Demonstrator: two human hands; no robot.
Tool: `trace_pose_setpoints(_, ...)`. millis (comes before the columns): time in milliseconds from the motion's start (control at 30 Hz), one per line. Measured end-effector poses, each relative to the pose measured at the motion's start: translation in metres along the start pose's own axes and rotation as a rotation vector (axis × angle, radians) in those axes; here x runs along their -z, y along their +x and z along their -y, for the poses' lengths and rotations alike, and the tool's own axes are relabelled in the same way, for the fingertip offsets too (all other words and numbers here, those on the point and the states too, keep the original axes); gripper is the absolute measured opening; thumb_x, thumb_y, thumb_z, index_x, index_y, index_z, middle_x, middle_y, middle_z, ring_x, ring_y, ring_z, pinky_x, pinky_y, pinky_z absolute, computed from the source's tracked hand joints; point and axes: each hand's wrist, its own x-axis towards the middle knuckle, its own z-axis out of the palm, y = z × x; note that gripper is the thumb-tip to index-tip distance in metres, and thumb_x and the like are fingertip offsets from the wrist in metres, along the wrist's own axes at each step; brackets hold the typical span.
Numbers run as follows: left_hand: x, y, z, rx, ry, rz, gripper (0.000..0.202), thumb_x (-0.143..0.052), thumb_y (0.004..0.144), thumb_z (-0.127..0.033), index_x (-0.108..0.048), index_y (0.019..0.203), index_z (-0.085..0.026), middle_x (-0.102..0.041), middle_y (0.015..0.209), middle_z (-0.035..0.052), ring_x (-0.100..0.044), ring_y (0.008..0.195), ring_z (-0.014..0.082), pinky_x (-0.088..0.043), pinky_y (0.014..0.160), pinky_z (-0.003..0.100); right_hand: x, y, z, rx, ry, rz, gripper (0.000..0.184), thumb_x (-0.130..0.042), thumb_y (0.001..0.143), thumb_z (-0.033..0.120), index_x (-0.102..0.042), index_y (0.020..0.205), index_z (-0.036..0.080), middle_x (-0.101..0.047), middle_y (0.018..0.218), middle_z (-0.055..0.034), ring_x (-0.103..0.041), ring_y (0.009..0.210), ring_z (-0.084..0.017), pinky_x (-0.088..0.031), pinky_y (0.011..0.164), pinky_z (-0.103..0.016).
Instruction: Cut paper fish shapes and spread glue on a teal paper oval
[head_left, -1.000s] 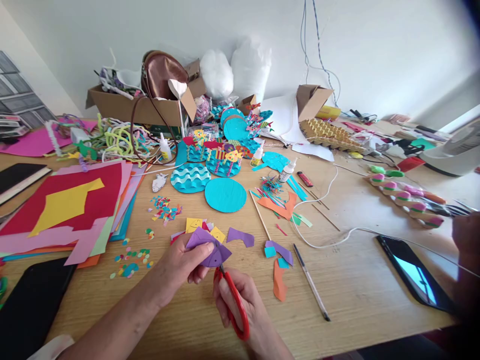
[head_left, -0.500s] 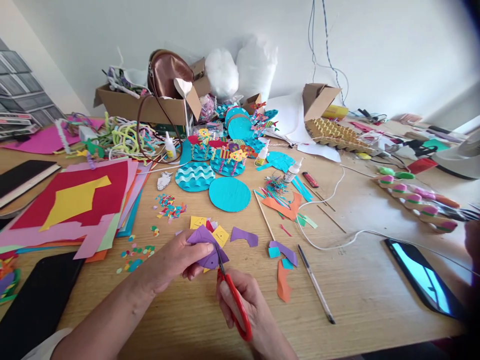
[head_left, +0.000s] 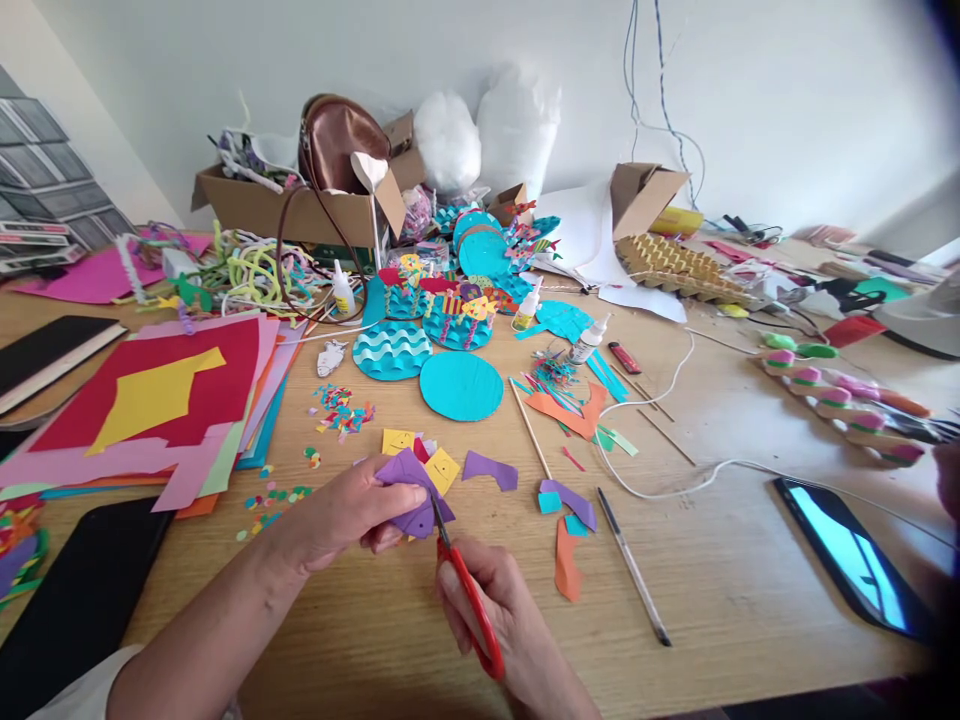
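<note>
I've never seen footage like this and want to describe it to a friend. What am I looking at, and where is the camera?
There is no machine here: these are a person's own bare hands. One camera, worn on the head, looks forward and down, so you see roughly what the wearer sees. The left hand holds a piece of purple paper. The right hand holds red-handled scissors, their blades at the paper's edge. On the wooden table lie a stack of coloured paper, a plain turquoise oval, a pen and a phone on the right.
</note>
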Motion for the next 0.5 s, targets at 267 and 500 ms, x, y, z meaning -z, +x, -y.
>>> trace_pose_setpoints(267, -0.013, 0.0, 0.002, -0.057, -0.052, -0.196, 0.026, -0.053, 0.07, -0.042, -0.051, 0.061, -0.017, -0.054, 0.05, -0.0025, -0.041, 0.043, 0.0077, -0.029, 0.041, 0.019, -0.002, 0.001, -0.003, 0.012, -0.008, -0.025, 0.048, -0.044, 0.08, 0.06, -0.037, 0.054, 0.019, -0.035, 0.04, 0.0073, -0.027, 0.035, -0.004, -0.019, 0.035, -0.019)
trace_pose_setpoints(500, -0.02, 0.001, -0.009, -0.064, -0.069, -0.23, 0.025, -0.053, 0.065, -0.041, -0.048, 0.056, -0.018, -0.048, 0.047, -0.0047, -0.036, 0.042, 0.0073, -0.029, 0.041, 0.019, -0.002, 0.0, -0.001, 0.025, -0.011, -0.021, 0.048, -0.045, 0.081, 0.058, -0.038, 0.054, 0.019, -0.037, 0.041, 0.0066, -0.028, 0.037, -0.005, -0.022, 0.037, -0.019)
